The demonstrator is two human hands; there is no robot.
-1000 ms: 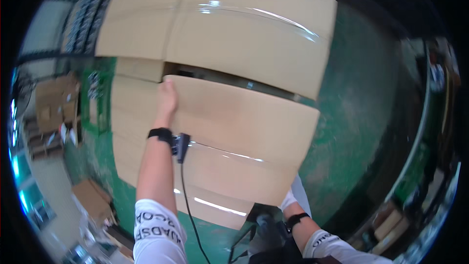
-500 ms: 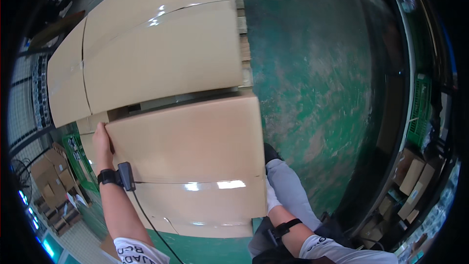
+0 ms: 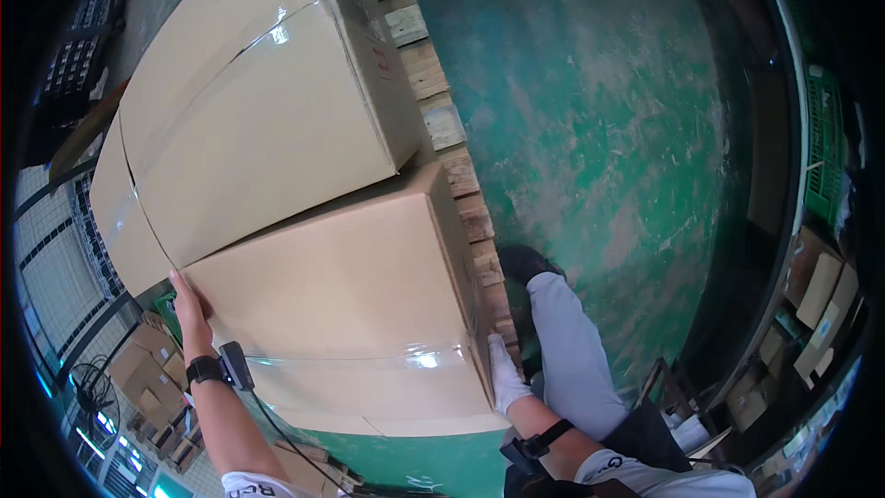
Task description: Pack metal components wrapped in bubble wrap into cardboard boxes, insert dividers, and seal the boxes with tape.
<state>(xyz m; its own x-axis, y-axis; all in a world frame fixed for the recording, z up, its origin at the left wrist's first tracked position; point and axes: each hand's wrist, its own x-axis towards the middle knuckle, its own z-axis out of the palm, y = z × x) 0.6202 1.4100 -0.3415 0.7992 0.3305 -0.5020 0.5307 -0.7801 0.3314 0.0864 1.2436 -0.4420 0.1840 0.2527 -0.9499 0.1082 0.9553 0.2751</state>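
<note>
- A large brown cardboard box (image 3: 341, 314) is gripped from both ends, seen from above through a wide, curved lens.
- The left hand (image 3: 189, 306) is laid flat against the box's far-left corner. Its fingers (image 3: 177, 281) are pressed together and stretched along the edge, not curled round anything.
- A black wrist device (image 3: 219, 369) with a trailing cable is worn just behind that hand.
- The right hand (image 3: 502, 373), in a white glove, is set against the box's right-hand side face, fingers held together and pointing up the cardboard. Whether the thumb is hooked under the edge cannot be told.
- The box lies between the two hands, so its bulk sits to the right of the left fingers and to the left of the right fingers. Its long axis runs from one hand to the other. Both hands are touching it; neither is nearer.
- The box's top is plain and smooth, sealed by a strip of clear glossy tape running across it near the person's body.
- A second, larger taped box (image 3: 249, 111) is pushed up against its far side, beyond both sets of fingers.
- A wooden pallet (image 3: 452, 138) shows under the boxes, its slat ends just beyond the right fingers.
- A worn green floor (image 3: 627, 129) spreads to the right, and the person's grey trouser leg (image 3: 572, 350) is bent beside the right hand.
</note>
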